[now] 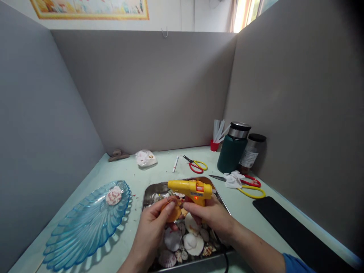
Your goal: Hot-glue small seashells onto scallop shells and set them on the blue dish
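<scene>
My right hand (212,218) grips a yellow glue gun (189,188) by its handle, nozzle pointing left, with a red light lit on its side. My left hand (152,229) pinches an orange shell (172,212) just under the gun, and the fingertips of both hands meet at the shell. Both hands hover over a metal tray (148,193) filled with several mixed seashells (182,240). To the left lies a blue shell-shaped glass dish (82,227) with a pink-striped shell (113,195) glued near its top.
Grey partition walls enclose the pale green desk. At the back lie red-and-yellow scissors (196,165), a marker (175,164), a crumpled wrapper (145,157) and a red cup of glue sticks (216,142). On the right: a green flask (233,149), a dark jar (251,151), second scissors (250,187), a black pad (295,231).
</scene>
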`<state>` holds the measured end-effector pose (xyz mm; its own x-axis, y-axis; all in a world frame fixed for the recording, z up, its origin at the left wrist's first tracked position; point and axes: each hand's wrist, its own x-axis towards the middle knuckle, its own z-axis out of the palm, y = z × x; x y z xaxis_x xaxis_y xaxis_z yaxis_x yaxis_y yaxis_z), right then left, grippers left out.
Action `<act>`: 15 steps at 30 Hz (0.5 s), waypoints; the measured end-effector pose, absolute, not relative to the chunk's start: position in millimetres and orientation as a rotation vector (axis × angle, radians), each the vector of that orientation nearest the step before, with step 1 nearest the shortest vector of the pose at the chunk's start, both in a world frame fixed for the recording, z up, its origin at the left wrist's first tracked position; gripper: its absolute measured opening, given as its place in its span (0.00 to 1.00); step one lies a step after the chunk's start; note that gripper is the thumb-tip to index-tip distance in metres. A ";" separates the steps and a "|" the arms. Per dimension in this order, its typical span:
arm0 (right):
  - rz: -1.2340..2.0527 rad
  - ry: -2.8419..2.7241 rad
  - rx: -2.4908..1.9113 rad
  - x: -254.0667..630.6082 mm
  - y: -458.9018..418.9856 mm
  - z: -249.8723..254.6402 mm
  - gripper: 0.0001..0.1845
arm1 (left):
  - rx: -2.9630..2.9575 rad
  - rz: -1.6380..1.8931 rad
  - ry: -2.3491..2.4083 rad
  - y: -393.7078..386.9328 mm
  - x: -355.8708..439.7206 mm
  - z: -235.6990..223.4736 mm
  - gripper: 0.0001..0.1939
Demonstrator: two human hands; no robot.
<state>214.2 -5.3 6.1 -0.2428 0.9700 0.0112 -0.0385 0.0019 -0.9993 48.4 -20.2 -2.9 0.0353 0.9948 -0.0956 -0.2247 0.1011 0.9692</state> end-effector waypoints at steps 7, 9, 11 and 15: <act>1.423 -1.348 -1.043 214.4 -4.9 4.5 0.09 | 0.999 1.219 1.066 -19.4 48.2 -1.9 0.17; 1.441 -1.315 -1.030 213.9 -5.1 4.8 0.09 | 1.007 1.223 1.071 -19.6 48.3 -1.5 0.17; 1.445 -1.297 -1.030 213.4 -5.2 5.3 0.09 | 1.012 1.223 1.081 -19.8 48.2 -1.4 0.18; 1.434 -1.300 -1.019 212.8 -5.4 5.3 0.09 | 1.012 1.229 1.097 -19.8 47.4 -2.2 0.18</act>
<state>212.8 -5.4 5.3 -0.2355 0.9719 0.0031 -0.0981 -0.0206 -0.9950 47.4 -19.8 -2.2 0.0161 0.9967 -0.0794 -0.1921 0.0810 0.9780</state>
